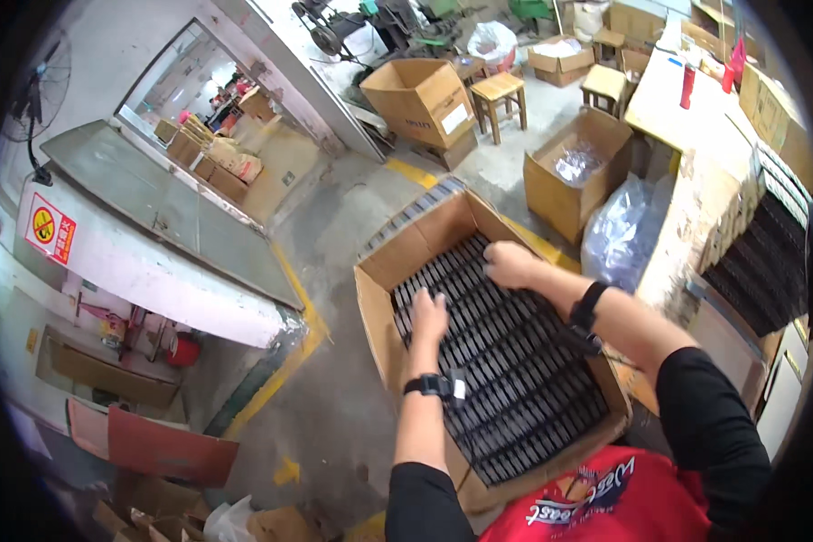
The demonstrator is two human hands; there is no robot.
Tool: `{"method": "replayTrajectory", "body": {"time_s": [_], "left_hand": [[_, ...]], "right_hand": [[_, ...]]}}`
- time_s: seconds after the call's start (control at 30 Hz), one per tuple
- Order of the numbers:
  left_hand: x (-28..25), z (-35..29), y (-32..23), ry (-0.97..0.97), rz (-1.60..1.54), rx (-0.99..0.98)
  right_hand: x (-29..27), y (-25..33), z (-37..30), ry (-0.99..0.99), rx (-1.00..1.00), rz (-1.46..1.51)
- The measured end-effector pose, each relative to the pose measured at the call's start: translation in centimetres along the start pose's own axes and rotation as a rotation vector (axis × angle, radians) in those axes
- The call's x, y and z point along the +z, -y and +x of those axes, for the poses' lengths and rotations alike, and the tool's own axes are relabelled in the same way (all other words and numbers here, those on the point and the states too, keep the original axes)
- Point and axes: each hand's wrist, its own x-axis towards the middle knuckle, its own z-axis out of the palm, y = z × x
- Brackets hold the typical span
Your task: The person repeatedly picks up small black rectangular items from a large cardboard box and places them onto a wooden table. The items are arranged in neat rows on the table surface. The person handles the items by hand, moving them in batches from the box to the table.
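Dark slotted pieces (pixel 515 361) lay in rows inside the open carton (pixel 377 316); left hand (pixel 431 316) and right hand (pixel 512 265) over its far half, fingers partly curled, could not tell if gripping; neat settling seemed to want light, even pressure

You're in a factory workshop: dark machinery (pixel 397 29) stands at twelve o'clock, a long bench (pixel 652 113) and open carton (pixel 558 199) at two, a warning sign (pixel 47 228) at nine, yellow floor marking (pixel 309 341) at eight.
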Motion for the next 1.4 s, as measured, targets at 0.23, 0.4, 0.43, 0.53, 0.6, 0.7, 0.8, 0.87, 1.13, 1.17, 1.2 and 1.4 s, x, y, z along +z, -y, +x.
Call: {"method": "replayTrajectory", "body": {"time_s": [0.23,0.4,0.43,0.53,0.6,0.7,0.8,0.87,1.13,1.17,1.2,1.4], "left_hand": [[8.8,4.1,4.8,-0.045,0.228,0.04],[11.9,3.2,5.9,-0.184,0.256,0.1],[10.9,3.4,5.7,-0.164,0.196,0.044],[8.5,6.2,5.5,-0.322,0.164,-0.038],[7.7,7.8,6.9,-0.196,0.163,-0.136],[6.9,9.6,6.8,-0.073,0.105,-0.151],[4.9,11.4,6.1,0.097,0.055,-0.24],[4.8,12.3,6.4,0.174,0.047,-0.226],[5.3,13.6,4.9,0.2,0.174,-0.342],[4.8,12.8,3.7,0.213,0.233,-0.374],[5.9,12.3,4.6,0.138,0.21,-0.371],[7.2,9.0,3.9,-0.347,-0.047,-0.174]], "right_hand": [[11.0,-1.6,10.7,0.016,0.358,-0.014],[14.8,-2.9,13.8,-0.06,0.592,-0.074],[15.6,-3.4,14.1,-0.047,0.576,-0.081],[15.9,-4.4,15.5,0.049,0.471,-0.137],[12.9,-2.5,15.9,0.254,0.334,-0.237],[11.1,-2.8,17.1,0.272,0.418,-0.054],[9.7,-2.4,17.9,0.358,0.663,0.307],[10.2,-3.2,18.7,0.413,0.671,0.384],[12.2,-5.1,17.6,0.267,0.514,0.406],[12.5,-5.2,16.9,0.233,0.481,0.398],[12.6,-5.4,16.6,0.2,0.447,0.389],[13.2,-6.2,13.3,-0.049,0.3,0.701]]}}
